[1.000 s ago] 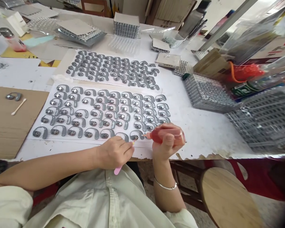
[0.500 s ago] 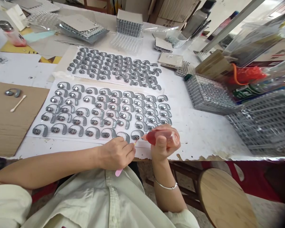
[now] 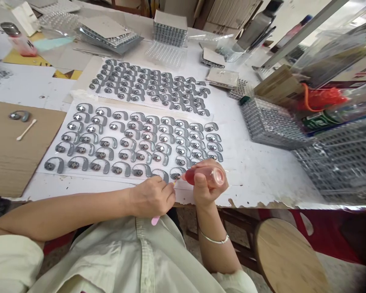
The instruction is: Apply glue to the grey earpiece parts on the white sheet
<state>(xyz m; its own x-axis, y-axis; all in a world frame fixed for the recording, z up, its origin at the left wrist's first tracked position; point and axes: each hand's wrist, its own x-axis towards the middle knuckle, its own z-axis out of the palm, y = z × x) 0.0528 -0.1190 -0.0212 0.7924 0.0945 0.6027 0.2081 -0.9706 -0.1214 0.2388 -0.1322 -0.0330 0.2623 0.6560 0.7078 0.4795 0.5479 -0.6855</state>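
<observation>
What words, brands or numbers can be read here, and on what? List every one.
No text is readable.
Red print on the pale carton at right: too blurred.
White marks on the green label: too blurred.
Dark marks on the yellow sheet: too small.

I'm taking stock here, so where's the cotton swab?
The cotton swab lies at the head view's left, on brown cardboard, just below a gray ear-hook piece.

We're reading no legible text. On the green bottle label [image 3: 316, 121], right side of frame, we're getting pale lettering, too blurred to make out. On the pale carton [image 3: 362, 70], upper right, we're seeing red print that isn't resolving into characters. On the yellow sheet [image 3: 16, 58], upper left, we're picking up dark marks, too small to tell.
</observation>
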